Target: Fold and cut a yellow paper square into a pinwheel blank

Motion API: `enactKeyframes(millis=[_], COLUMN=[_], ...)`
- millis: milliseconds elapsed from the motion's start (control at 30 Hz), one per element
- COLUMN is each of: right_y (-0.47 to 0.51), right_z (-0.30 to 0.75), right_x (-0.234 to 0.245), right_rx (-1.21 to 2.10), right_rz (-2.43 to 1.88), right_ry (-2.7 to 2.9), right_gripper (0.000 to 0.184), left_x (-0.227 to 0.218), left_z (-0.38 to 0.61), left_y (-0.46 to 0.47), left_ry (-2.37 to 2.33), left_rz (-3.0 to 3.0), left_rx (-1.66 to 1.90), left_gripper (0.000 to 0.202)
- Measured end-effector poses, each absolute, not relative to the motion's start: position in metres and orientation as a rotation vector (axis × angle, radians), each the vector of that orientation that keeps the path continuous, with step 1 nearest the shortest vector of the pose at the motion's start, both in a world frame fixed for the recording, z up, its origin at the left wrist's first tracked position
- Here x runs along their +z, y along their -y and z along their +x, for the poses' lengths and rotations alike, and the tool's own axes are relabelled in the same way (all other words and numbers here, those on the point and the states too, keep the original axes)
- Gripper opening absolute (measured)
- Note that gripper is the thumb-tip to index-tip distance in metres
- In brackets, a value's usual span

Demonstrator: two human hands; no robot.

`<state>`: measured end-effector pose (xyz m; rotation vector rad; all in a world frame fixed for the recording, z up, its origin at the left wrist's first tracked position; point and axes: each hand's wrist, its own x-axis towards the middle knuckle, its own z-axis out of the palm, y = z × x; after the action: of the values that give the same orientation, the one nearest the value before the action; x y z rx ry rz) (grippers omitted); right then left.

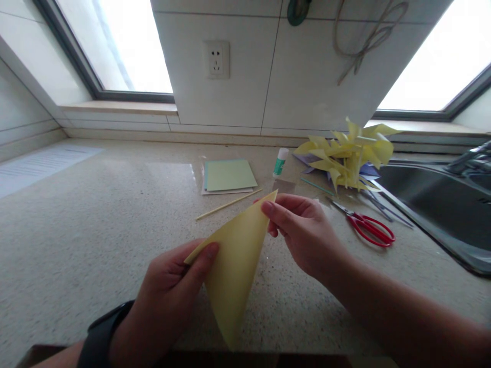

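Observation:
A sheet of yellow paper (pixel 238 255), folded into a triangle, is held up between both hands above the counter. My left hand (pixel 176 283) pinches its left corner, thumb on top. At the upper right corner, my right hand (pixel 297 227) grips the paper between thumb and fingers. Just beyond the paper lies a thin pale yellow stick (pixel 229 204). Behind that stick is a stack of coloured paper squares (pixel 230 175), a pale green one uppermost. A glue stick (pixel 280 162) with a white cap stands upright to the right of the stack.
Red-handled scissors (pixel 370 229) lie right of my right hand, near paper strips (pixel 383 204). Behind them is a pile of yellow paper pinwheels (pixel 347 153). A metal sink (pixel 441 204) borders the right side. A printed sheet (pixel 42 166) lies at the far left of the speckled counter (pixel 95 245).

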<state>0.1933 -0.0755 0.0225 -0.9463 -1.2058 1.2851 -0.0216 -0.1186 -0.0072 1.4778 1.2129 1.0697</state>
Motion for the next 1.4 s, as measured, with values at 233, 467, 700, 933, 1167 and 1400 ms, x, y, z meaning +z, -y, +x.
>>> enactKeyframes(millis=[233, 467, 700, 933, 1167, 1400], right_y=[0.077, 0.075, 0.075, 0.077, 0.072, 0.084], right_z=[0.193, 0.193, 0.193, 0.192, 0.196, 0.185], right_x=[0.024, 0.024, 0.025, 0.026, 0.031, 0.027], right_rx=[1.208, 1.193, 1.163, 1.120, 1.028, 1.214], right_rz=[-0.944, -0.924, -0.901, -0.902, -0.848, -0.841], right_ry=[1.133, 1.111, 1.099, 1.082, 0.996, 1.121], right_gripper=[0.018, 0.014, 0.009, 0.011, 0.016, 0.025], left_x=[-0.011, -0.012, -0.012, -0.012, -0.013, -0.010], left_z=[-0.023, -0.025, -0.026, -0.025, -0.027, -0.028], left_y=[0.119, 0.119, 0.120, 0.121, 0.122, 0.127], left_ry=[-1.221, -1.246, -1.254, -1.245, -1.271, -1.264], left_rz=[1.493, 1.548, 1.631, 1.713, 1.775, 1.888], left_rx=[1.095, 1.105, 1.098, 1.103, 1.138, 1.139], left_gripper=[0.037, 0.037, 0.034, 0.033, 0.035, 0.026])
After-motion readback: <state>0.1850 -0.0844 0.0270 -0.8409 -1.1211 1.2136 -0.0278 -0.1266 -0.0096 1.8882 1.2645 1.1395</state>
